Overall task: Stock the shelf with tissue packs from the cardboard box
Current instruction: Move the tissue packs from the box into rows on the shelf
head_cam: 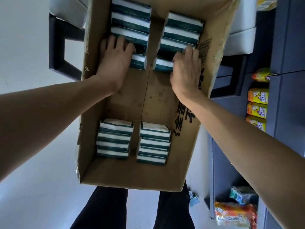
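Cardboard box point(165, 177) holds green-and-white tissue packs point(115, 139) in four stacks, two near, two far. Left hand point(115, 61) and right hand point(186, 70) each grip a far-stack pack.

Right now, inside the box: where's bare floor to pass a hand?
Bare cardboard box floor mid-box, between the far tissue packs and near tissue packs, and a strip along the near wall. Narrow gaps split both pairs of columns. Far end is crowded: left hand and right hand on packs.
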Demonstrator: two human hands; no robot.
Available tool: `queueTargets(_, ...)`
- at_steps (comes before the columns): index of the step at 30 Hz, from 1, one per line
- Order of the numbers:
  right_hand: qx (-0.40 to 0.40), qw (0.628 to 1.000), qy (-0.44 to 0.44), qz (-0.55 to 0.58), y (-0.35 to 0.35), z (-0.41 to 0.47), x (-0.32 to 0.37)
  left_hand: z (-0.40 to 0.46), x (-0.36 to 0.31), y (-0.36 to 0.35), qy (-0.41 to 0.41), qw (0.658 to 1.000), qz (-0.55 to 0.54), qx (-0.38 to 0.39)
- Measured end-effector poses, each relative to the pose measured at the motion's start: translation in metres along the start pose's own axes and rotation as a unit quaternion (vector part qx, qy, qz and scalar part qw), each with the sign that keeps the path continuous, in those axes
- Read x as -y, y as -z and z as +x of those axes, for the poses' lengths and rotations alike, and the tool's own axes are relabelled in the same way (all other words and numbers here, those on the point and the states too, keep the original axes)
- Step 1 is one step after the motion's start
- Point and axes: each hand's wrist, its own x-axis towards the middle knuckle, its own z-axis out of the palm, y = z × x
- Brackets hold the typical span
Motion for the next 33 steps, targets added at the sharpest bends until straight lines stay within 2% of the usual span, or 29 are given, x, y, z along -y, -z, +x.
queueTargets(3, -0.013, 1.0, 0.01, 0.02, 0.006, -0.011, -0.002, -0.005, 0.0, 0.006, -0.011, 0.998, -0.061, 0.01)
queueTargets(7, -0.024, 0.998, 0.032, 0.052, 0.027, -0.031, -0.007, -0.023, -0.003, 0.031, -0.065, 0.993, -0.101, 0.003)
queueTargets(13, -0.034, 0.994, 0.049, 0.09, 0.083, -0.062, -0.02, -0.053, -0.012, 0.101, -0.162, 0.983, -0.085, -0.003)
queueTargets(19, -0.07, 0.985, 0.058, 0.144, 0.179, -0.094, -0.038, -0.079, -0.023, 0.203, -0.205, 0.974, -0.065, -0.068)
queueTargets(23, -0.098, 0.981, 0.067, 0.152, 0.249, -0.124, -0.058, -0.104, -0.04, 0.282, -0.227, 0.964, -0.093, -0.102)
queueTargets(27, -0.123, 0.98, 0.043, 0.152, 0.329, -0.156, -0.083, -0.126, -0.065, 0.364, -0.252, 0.952, -0.109, -0.138)
queueTargets(33, -0.204, 0.963, -0.003, 0.177, 0.439, -0.216, -0.13, -0.146, -0.108, 0.459, -0.316, 0.924, -0.131, -0.169)
